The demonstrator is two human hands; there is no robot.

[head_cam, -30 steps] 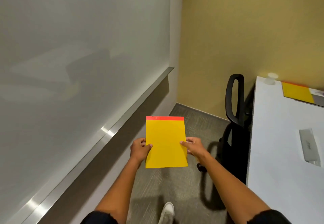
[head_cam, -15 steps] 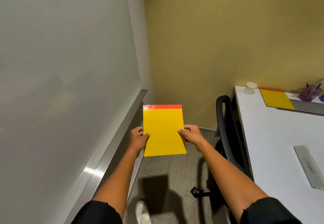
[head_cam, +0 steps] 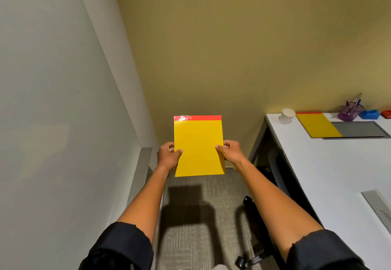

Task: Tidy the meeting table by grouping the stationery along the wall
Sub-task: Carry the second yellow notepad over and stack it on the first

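We hold one flat yellow notepad with a red strip along its top edge (head_cam: pixel 198 146) out in front of us, upright and facing us, over the grey carpeted floor (head_cam: pixel 190 216) and well apart from the white meeting table (head_cam: pixel 330 174) on our right. Our left hand (head_cam: pixel 168 156) grips the pad's left edge, thumb on the front; our right hand (head_cam: pixel 230 153) grips its right edge the same way. The other fingers of both hands are tucked behind the sheet and hidden.

On the table, along the yellow-tan wall (head_cam: pixel 232 47), we count one small white cup (head_cam: pixel 286 116), one second yellow pad with a red top strip (head_cam: pixel 317 124) lying flat and partly over one grey rectangular tray (head_cam: pixel 364 130), one translucent purple holder with pens sticking out (head_cam: pixel 349 112), one blue item (head_cam: pixel 369 114) and one red item (head_cam: pixel 386 113) cut off by the right edge. How many pens stand in the holder is hard to tell. One flat grey strip with faint lettering (head_cam: pixel 378 208) lies nearer to us, also cut by the frame; the lettering cannot be read.

Below the table edge, the dark office chair (head_cam: pixel 254 227) shows only in parts, with one caster visible. Both our dark sleeves (head_cam: pixel 317 250) are cropped at the bottom.
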